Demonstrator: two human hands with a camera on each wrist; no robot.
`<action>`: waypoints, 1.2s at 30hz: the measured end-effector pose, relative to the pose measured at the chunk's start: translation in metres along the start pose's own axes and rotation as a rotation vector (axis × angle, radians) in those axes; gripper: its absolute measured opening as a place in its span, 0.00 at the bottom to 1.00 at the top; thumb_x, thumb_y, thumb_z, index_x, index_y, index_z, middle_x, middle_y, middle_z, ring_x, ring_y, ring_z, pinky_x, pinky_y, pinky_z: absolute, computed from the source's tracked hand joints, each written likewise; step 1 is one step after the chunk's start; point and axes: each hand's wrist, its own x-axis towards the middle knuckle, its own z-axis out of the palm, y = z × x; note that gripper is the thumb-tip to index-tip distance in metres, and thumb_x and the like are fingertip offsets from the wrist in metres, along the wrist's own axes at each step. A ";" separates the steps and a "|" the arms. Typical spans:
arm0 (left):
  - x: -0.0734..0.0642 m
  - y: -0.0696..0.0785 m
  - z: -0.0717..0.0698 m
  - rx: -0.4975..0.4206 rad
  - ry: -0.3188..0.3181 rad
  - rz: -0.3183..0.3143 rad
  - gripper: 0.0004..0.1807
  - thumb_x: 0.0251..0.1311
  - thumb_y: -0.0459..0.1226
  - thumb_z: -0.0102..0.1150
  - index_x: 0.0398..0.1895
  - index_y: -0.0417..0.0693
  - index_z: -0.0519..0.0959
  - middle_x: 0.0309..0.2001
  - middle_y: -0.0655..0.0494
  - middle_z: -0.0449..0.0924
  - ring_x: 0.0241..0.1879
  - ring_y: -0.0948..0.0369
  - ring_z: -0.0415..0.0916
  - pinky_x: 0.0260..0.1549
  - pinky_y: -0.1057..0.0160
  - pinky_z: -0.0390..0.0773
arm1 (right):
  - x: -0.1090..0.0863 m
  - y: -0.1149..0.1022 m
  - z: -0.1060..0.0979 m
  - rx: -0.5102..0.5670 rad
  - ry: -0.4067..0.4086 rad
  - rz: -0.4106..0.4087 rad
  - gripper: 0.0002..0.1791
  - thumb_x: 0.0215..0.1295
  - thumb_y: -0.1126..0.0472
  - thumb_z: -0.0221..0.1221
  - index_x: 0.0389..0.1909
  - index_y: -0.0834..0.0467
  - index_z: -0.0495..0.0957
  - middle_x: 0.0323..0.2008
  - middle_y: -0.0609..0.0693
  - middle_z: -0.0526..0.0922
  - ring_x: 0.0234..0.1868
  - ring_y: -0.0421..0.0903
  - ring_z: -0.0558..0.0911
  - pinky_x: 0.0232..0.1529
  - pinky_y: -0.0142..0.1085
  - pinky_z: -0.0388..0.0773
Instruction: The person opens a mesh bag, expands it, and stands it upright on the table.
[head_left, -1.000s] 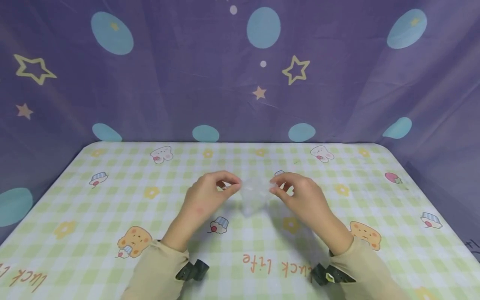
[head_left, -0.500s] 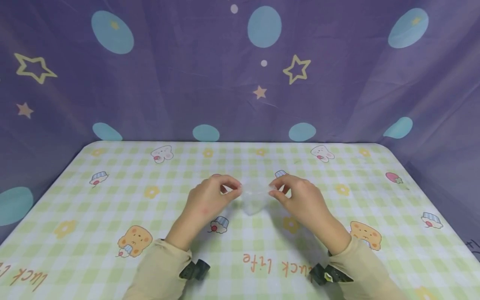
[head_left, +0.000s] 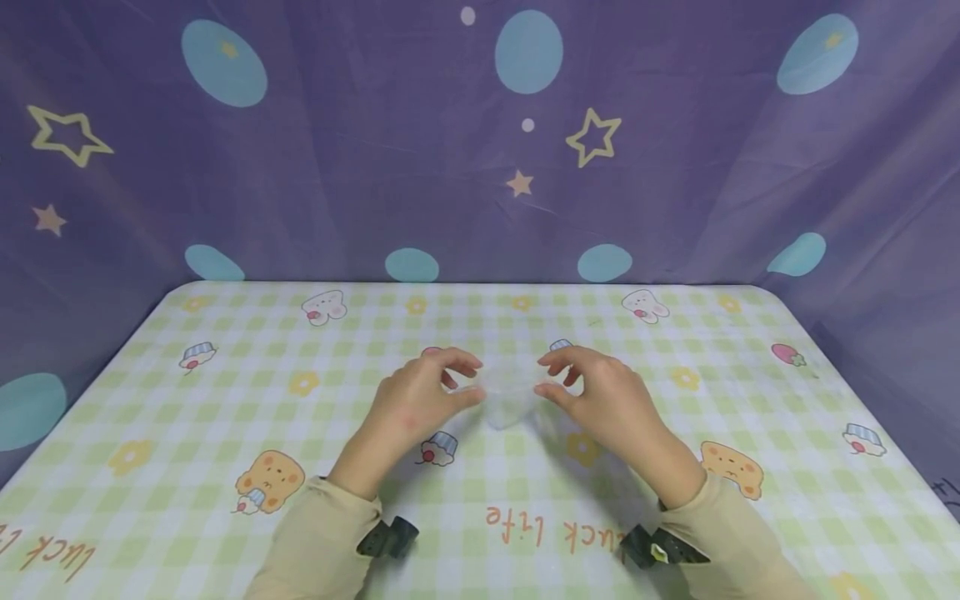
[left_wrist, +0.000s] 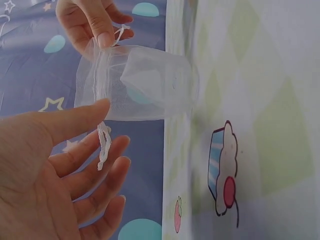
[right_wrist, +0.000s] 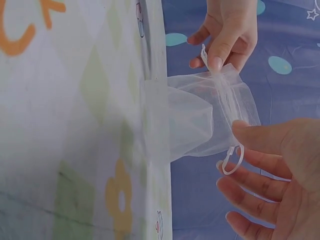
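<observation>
A sheer white drawstring pouch [head_left: 508, 407] is upright near the table's middle, between the two hands. Its gathered neck [left_wrist: 101, 75] has a white cord at each side, and a paler, cone-like shape shows through the mesh. My left hand [head_left: 416, 396] is at the left edge, thumb tip right by the neck, fingers spread and loosely bent behind the left cord [left_wrist: 104, 147]. On the other side my right hand [head_left: 611, 396] mirrors it; its thumb lies at the neck's edge, and the cord loop [right_wrist: 233, 161] hangs in front of its parted fingers.
A green-and-white checked cloth [head_left: 480, 483] with cartoon prints covers the table. Behind it hangs a purple curtain [head_left: 337, 167] with stars and blue ovals. Dark wrist cameras [head_left: 388, 538] are strapped at both cuffs.
Both hands' thumbs and index fingers have parted from a pinch at the pouch's neck. The pouch has settled slightly, its bottom now looking rounder; the arms have hardly moved.
</observation>
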 end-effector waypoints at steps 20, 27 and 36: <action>-0.004 0.004 -0.001 -0.063 -0.038 0.070 0.16 0.59 0.53 0.68 0.48 0.64 0.85 0.44 0.65 0.81 0.41 0.66 0.77 0.40 0.54 0.74 | 0.000 -0.001 -0.002 -0.005 -0.013 0.016 0.10 0.59 0.57 0.70 0.42 0.52 0.86 0.34 0.43 0.85 0.32 0.46 0.81 0.29 0.38 0.73; -0.005 0.005 -0.002 -0.052 -0.038 0.081 0.18 0.56 0.53 0.70 0.49 0.64 0.84 0.43 0.73 0.80 0.42 0.68 0.77 0.41 0.54 0.74 | 0.000 -0.002 -0.006 -0.021 -0.067 0.023 0.17 0.57 0.54 0.72 0.47 0.51 0.84 0.40 0.47 0.86 0.38 0.48 0.82 0.32 0.41 0.75; -0.006 0.007 -0.003 -0.040 -0.073 0.099 0.20 0.54 0.53 0.71 0.51 0.64 0.83 0.45 0.75 0.80 0.43 0.68 0.77 0.42 0.54 0.75 | -0.002 -0.004 -0.007 -0.031 -0.113 0.011 0.19 0.56 0.55 0.73 0.48 0.50 0.83 0.46 0.44 0.85 0.43 0.45 0.82 0.38 0.43 0.77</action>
